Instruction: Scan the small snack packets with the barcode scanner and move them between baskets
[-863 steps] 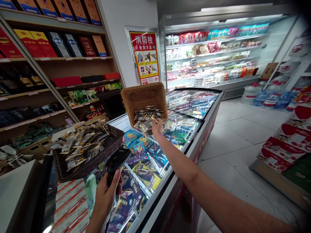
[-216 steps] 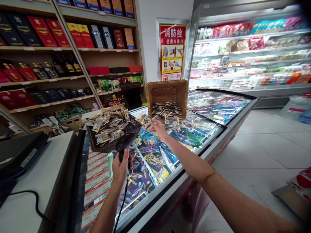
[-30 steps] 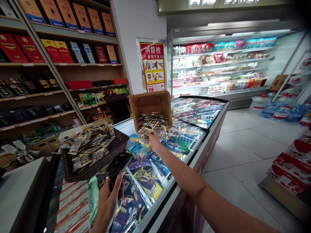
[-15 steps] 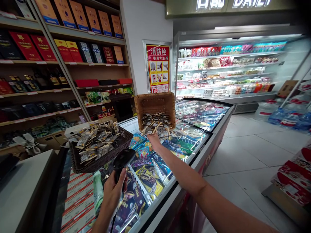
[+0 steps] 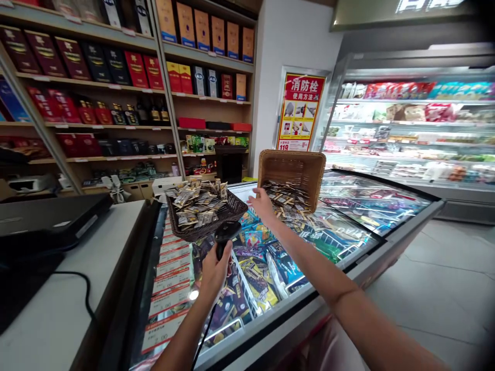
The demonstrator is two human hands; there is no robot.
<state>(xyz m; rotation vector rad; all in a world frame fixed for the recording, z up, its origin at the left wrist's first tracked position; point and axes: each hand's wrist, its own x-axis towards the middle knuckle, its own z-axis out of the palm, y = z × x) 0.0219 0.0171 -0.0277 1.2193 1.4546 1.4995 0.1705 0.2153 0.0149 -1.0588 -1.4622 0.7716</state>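
Note:
My left hand (image 5: 216, 268) is wrapped around the handle of a black barcode scanner (image 5: 227, 231), whose cord hangs down along the forearm. Just beyond the scanner's head sits a dark woven basket (image 5: 235, 207) heaped with small wrapped packets (image 5: 199, 201). To its right, a light brown wicker basket (image 5: 292, 161) is tipped on its side with its mouth toward me, and similar packets (image 5: 288, 198) lie inside and at its lip. My right hand (image 5: 263, 203) is at this basket's left edge, fingers apart, with nothing visible in them. Both baskets rest on a glass-topped chest freezer (image 5: 348, 226).
Bagged frozen goods (image 5: 257, 278) show through the freezer glass. Price labels (image 5: 168, 288) run along its left side. A counter (image 5: 112, 247) with a black device (image 5: 54, 221) stands at left. Behind are stocked shelves (image 5: 116, 87) and a lit refrigerated display (image 5: 410, 123).
The view has swung left, so everything sits further right. My right hand has moved from the packets at the wicker basket's lip to its left edge. The left hand still grips the scanner.

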